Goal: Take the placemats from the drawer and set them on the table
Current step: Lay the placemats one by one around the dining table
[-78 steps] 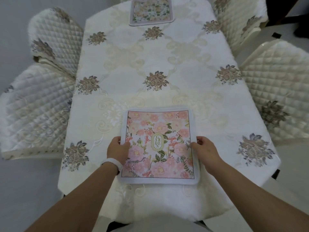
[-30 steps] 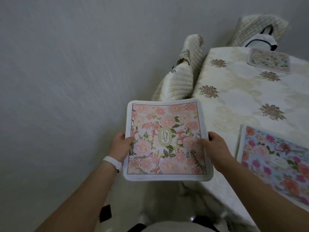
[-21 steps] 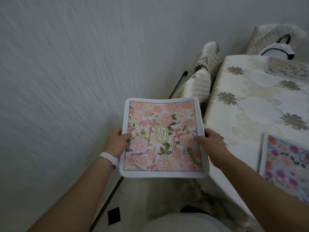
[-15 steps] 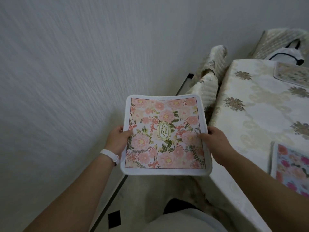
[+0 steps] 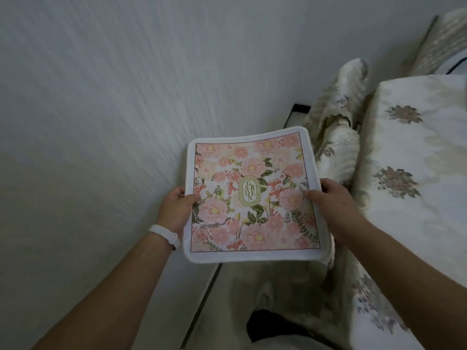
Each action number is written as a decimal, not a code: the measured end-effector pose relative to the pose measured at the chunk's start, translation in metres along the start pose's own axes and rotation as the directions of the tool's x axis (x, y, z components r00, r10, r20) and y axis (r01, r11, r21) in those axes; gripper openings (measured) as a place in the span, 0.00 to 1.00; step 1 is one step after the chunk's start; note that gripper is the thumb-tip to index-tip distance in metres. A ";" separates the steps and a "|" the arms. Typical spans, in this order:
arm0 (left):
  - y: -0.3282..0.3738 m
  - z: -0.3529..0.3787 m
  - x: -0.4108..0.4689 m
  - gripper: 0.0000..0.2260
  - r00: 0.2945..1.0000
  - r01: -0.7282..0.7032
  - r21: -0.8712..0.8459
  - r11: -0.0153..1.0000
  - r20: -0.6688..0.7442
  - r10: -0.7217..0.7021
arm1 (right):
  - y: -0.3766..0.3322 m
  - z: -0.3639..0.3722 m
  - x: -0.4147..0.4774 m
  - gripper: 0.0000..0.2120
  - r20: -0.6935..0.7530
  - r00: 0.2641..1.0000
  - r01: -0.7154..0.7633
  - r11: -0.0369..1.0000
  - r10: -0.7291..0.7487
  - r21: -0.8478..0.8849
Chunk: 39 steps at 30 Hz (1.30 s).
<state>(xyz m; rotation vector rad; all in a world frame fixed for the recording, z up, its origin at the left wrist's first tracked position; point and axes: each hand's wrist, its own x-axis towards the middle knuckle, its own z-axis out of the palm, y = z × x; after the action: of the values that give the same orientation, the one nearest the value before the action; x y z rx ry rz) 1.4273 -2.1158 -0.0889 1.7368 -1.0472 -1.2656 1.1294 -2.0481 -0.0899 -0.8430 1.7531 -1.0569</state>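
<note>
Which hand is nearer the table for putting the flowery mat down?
Probably the right hand: it grips the floral placemat edge beside the table. The left hand holds the edge nearer the wall.

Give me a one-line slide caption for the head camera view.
Left hand and right hand grip a floral placemat by its sides, beside the cloth-covered table.

Head camera looks steeply down, close over the hands (image 5: 177, 210).

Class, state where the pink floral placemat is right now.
In the head view the pink floral placemat is mid-frame, held in the air between the left hand and right hand, left of the cloth-covered table.
</note>
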 end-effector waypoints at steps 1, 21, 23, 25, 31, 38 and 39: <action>0.013 0.011 0.014 0.03 1.000 -0.005 0.030 1.000 0.010 0.005 | -0.007 -0.005 0.013 0.06 -0.020 1.000 -0.006 1.000 0.006 0.005; 0.140 0.218 0.130 0.02 0.876 -0.333 0.218 0.918 0.432 0.215 | -0.034 -0.116 0.105 0.05 -0.416 0.898 -0.081 0.983 0.145 0.167; 0.148 0.242 0.140 0.03 0.842 -0.362 0.219 0.906 0.494 0.217 | -0.030 -0.127 0.112 0.05 -0.456 0.873 -0.098 0.977 0.176 0.190; 0.161 0.270 0.153 0.04 0.801 -0.420 0.231 0.878 0.549 0.239 | -0.026 -0.137 0.123 0.05 -0.497 0.840 -0.112 0.965 0.219 0.237; 0.202 0.369 0.204 0.04 0.689 -0.496 0.171 0.851 0.675 0.266 | -0.021 -0.157 0.173 0.06 -0.602 0.727 -0.097 0.918 0.329 0.384; 0.228 0.488 0.242 0.03 0.478 -0.526 0.051 0.849 0.843 0.246 | -0.021 -0.179 0.213 0.08 -0.732 0.492 -0.114 0.869 0.471 0.482; 0.229 0.503 0.247 0.04 0.448 -0.536 0.052 0.843 0.863 0.232 | -0.021 -0.180 0.217 0.09 -0.741 0.462 -0.124 0.862 0.488 0.491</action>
<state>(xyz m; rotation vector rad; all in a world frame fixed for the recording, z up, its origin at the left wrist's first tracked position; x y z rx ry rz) 0.9438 -2.4796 -0.0974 0.8704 -2.1884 -1.6998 0.8851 -2.1897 -0.1024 0.3887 2.2433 -1.6245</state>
